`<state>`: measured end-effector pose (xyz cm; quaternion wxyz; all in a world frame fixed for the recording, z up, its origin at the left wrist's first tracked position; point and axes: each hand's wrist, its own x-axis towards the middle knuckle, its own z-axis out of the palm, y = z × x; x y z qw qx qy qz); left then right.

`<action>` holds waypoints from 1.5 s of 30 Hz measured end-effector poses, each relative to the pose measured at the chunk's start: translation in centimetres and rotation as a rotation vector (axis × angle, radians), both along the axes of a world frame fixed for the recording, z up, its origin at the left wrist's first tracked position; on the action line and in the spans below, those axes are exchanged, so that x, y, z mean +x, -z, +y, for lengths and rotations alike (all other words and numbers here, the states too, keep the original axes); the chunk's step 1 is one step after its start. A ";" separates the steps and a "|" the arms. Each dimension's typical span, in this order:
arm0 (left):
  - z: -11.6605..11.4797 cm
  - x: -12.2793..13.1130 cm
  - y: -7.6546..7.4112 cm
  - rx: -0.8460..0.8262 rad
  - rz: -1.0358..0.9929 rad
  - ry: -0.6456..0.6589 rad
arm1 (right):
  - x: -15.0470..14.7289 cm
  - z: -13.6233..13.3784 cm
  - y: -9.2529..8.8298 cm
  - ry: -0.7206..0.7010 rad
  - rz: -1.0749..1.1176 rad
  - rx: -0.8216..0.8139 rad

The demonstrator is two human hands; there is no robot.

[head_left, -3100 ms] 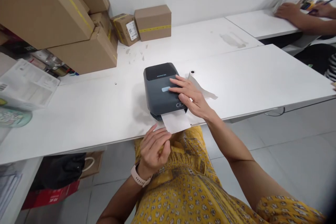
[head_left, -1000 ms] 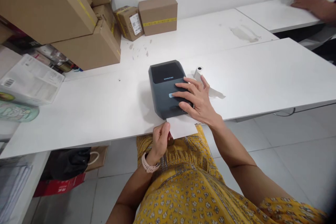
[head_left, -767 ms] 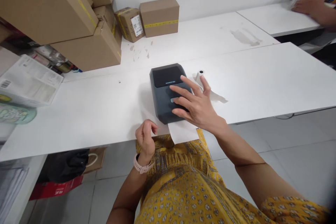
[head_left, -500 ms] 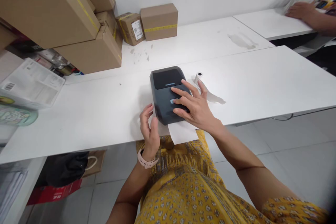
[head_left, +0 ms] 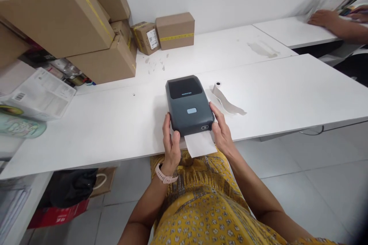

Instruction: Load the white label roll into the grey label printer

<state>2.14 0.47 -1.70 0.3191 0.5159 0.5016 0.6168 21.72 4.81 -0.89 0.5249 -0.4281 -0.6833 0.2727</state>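
A dark grey label printer sits near the front edge of the white table. A white paper strip sticks out of its front slot and hangs past the table edge. My left hand, with a pale watch on the wrist, presses against the printer's left front corner. My right hand holds the right front corner. Together the two hands grip the printer by its sides. A small paper roll with a loose tail lies just right of the printer.
Stacked cardboard boxes fill the back left, with two small boxes against the wall. Packaged goods lie at the left edge. Another person's hands work at a second table on the far right.
My left hand let go of the paper strip and rose to the printer's left side. My right hand slid off the printer's top to its right front corner.
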 end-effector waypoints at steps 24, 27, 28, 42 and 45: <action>0.6 0.5 0.5 0.119 -0.114 -0.017 | -1.4 -0.4 0.3 0.015 0.208 -0.122; 0.2 1.6 0.1 0.084 -0.114 0.017 | -2.4 -0.4 0.8 0.054 0.284 -0.111; 0.2 1.9 0.1 0.080 -0.112 0.008 | -2.8 -0.4 1.0 0.075 0.313 -0.103; 0.7 1.9 1.0 0.043 -0.191 -0.108 | -3.5 0.2 2.5 0.188 0.399 -0.173; 0.7 1.8 0.9 0.034 -0.136 -0.134 | -3.7 -0.1 1.7 0.210 0.357 -0.150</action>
